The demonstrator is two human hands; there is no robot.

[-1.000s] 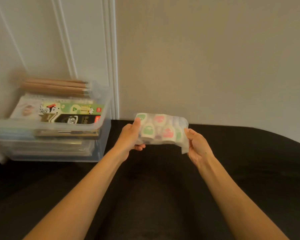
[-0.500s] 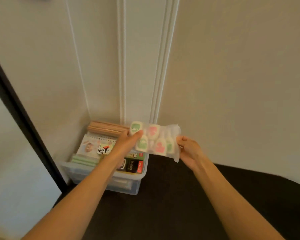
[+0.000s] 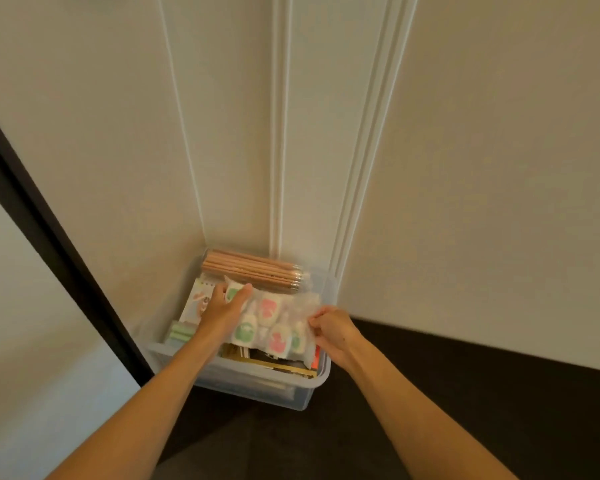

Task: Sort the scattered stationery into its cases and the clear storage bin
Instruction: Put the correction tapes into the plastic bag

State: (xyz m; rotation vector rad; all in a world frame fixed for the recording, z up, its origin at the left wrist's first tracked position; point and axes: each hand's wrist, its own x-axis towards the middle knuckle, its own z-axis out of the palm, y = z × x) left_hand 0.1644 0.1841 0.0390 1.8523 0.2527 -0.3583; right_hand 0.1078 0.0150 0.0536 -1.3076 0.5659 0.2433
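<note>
Over the clear bin [image 3: 243,382], both hands hold the glue-bottle pack [image 3: 274,322] lengthwise left-to-right.

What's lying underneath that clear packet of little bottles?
Under the packet in the bin, a black-and-gold box peeks out; whatever lies beneath the packet's middle is covered.

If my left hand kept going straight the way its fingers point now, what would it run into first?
Probably the bundle of wooden pencils at the back of the clear storage bin. The left hand, gripping the pouch of small bottles, points up and away toward them, though depth is hard to judge.
</note>
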